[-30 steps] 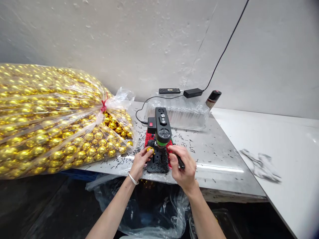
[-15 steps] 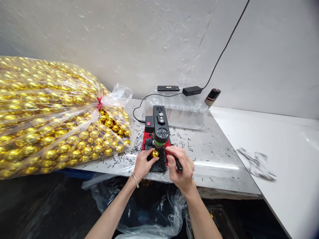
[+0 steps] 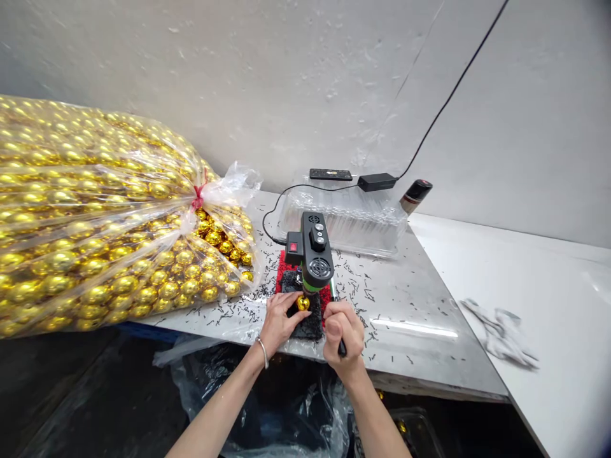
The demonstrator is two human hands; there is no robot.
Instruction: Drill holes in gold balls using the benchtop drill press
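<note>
Just below the vented head of a black lever press (image 3: 317,254), near the front edge of the metal worktop (image 3: 410,286), pinching a shiny gold ball (image 3: 303,303) between thumb and fingertips of the left hand (image 3: 279,321), clamped right on it. Close under the head, but impossible to tell whether touching. Over on the right side, with the right hand (image 3: 344,331) now, fingers wrapped around a black lever handle (image 3: 342,348), well closed. Beneath the ball, a dark base (image 3: 310,329) thick with black bits, and a red mat (image 3: 282,261) under that.

Out across the worktop, black shavings (image 3: 363,294) scattered to both sides. Off to the left, a huge clear bag (image 3: 95,210) packed with gold balls, cinched by a red tie (image 3: 197,198). Behind the press, clear plastic trays (image 3: 346,222), plus a phone (image 3: 330,174) and a black power adapter (image 3: 377,182); beside them, a tilted dark-capped can (image 3: 416,194). Away to the right, pale gloves (image 3: 501,331) on a white surface (image 3: 568,292). All along the back, a scuffed grey wall (image 3: 238,70); down below the front edge, crumpled clear plastic (image 3: 188,375) in shadow.
</note>
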